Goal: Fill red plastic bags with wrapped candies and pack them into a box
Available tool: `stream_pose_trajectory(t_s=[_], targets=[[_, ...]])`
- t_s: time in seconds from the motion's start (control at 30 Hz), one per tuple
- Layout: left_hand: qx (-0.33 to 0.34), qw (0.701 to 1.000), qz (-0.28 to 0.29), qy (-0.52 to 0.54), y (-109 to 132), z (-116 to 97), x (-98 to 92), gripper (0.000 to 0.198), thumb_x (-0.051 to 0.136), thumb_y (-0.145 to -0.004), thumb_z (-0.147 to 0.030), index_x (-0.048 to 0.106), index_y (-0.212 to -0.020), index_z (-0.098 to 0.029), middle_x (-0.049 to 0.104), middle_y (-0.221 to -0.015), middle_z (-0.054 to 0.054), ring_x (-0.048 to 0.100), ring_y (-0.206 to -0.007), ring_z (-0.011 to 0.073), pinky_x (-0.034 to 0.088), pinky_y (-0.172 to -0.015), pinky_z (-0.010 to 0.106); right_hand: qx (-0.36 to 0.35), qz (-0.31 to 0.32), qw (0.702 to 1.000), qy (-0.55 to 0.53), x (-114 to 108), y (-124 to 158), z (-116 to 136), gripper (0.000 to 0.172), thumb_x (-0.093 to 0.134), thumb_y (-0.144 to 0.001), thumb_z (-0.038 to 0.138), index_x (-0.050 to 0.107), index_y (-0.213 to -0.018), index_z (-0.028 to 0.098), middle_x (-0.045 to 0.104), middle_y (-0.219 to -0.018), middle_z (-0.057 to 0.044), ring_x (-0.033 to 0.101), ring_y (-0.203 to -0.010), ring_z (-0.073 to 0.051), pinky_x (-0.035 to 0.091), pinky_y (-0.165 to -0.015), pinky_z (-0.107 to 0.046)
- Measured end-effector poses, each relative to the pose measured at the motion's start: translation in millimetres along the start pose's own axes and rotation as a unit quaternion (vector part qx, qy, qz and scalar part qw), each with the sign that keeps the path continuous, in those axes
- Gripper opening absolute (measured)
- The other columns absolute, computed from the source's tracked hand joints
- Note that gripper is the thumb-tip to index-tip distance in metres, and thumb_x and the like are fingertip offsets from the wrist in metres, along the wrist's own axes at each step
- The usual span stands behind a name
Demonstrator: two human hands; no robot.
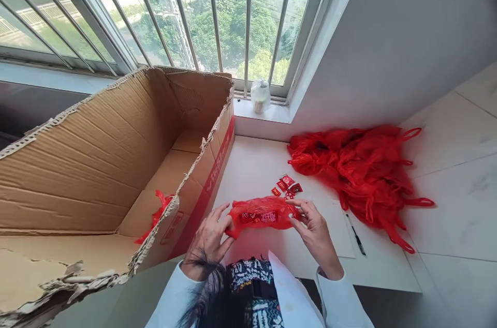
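A thin red plastic bag [260, 204] lies stretched sideways between my hands over the white table. Small red wrapped packets [268, 217] with printing show through its film. The bag's left end is pinched in my left hand [209, 237], between thumb and fingers. At the other end, my right hand [312, 227] holds the film with thumb below and fingertips above. Just beyond the bag, several small red wrapped sweets [286, 181] lie loose on the table.
On the left stands a big open cardboard box [205, 162] with ragged edges and a red bag [157, 217] inside. A heap of red plastic bags [361, 173] lies right, near a black pen [356, 237]. A wrapped cup [260, 96] stands on the sill by the barred window.
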State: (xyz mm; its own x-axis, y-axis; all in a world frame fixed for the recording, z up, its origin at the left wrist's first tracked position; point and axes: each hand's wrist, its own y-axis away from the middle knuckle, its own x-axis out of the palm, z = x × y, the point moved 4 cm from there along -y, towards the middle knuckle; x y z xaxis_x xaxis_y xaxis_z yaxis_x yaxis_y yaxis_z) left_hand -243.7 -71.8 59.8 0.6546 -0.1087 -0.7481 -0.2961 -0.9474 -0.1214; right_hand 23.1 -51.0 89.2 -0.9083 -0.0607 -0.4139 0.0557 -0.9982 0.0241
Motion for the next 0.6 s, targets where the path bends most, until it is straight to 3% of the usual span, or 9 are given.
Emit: stream_pose_trajectory(t_s=[0.1,0.17,0.33,0.43,0.6], targets=[[0.019,0.992,0.046,0.112,-7,-6,5.5,0.017,0.066,-0.068,-0.031,0.052,-0.066,-0.021,0.064,-0.118,0.013,0.052,-0.124,0.0304,0.037,-0.107,0.048,-0.015,0.015,1.0,0.021,-3,0,6,0.033,0.051,-0.084,0.022,0.063,-0.115,0.026,0.056,-0.116,-0.008,0.06,-0.091,-0.019,0.051,-0.08,-0.034],[0.018,0.98,0.074,0.183,-10,-12,9.9,0.029,0.065,-0.073,-0.046,0.052,-0.068,-0.021,0.065,-0.117,0.015,0.056,-0.12,0.0289,0.042,-0.103,0.045,-0.02,0.017,0.999,0.028,-5,1,9,0.035,0.05,-0.085,0.021,0.062,-0.117,0.027,0.057,-0.115,-0.008,0.06,-0.094,-0.02,0.052,-0.08,-0.034],[-0.007,0.954,0.082,0.288,-12,-25,21.9,0.058,0.038,-0.083,-0.073,0.048,-0.106,-0.021,0.055,-0.132,0.023,0.057,-0.121,0.0276,0.049,-0.095,0.044,-0.039,0.039,0.998,0.032,-5,7,11,0.034,0.046,-0.086,0.018,0.064,-0.113,0.028,0.062,-0.112,-0.006,0.063,-0.096,-0.021,0.051,-0.08,-0.034],[-0.016,0.951,0.085,0.297,-14,-31,30.8,0.068,0.039,-0.084,-0.072,0.035,-0.13,-0.023,0.055,-0.133,0.02,0.056,-0.121,0.0253,0.049,-0.096,0.041,-0.049,0.042,0.998,0.015,-2,9,14,0.028,0.046,-0.089,0.019,0.067,-0.105,0.027,0.066,-0.109,-0.005,0.063,-0.1,-0.022,0.05,-0.084,-0.035],[-0.044,0.969,0.078,0.229,-25,-38,50.4,0.074,0.071,-0.075,-0.043,0.036,-0.137,-0.026,0.064,-0.116,0.008,0.062,-0.104,0.0235,0.047,-0.097,0.042,-0.072,0.024,0.996,0.043,13,4,31,0.023,0.049,-0.089,0.02,0.071,-0.091,0.027,0.072,-0.095,-0.004,0.061,-0.095,-0.023,0.048,-0.083,-0.037]])
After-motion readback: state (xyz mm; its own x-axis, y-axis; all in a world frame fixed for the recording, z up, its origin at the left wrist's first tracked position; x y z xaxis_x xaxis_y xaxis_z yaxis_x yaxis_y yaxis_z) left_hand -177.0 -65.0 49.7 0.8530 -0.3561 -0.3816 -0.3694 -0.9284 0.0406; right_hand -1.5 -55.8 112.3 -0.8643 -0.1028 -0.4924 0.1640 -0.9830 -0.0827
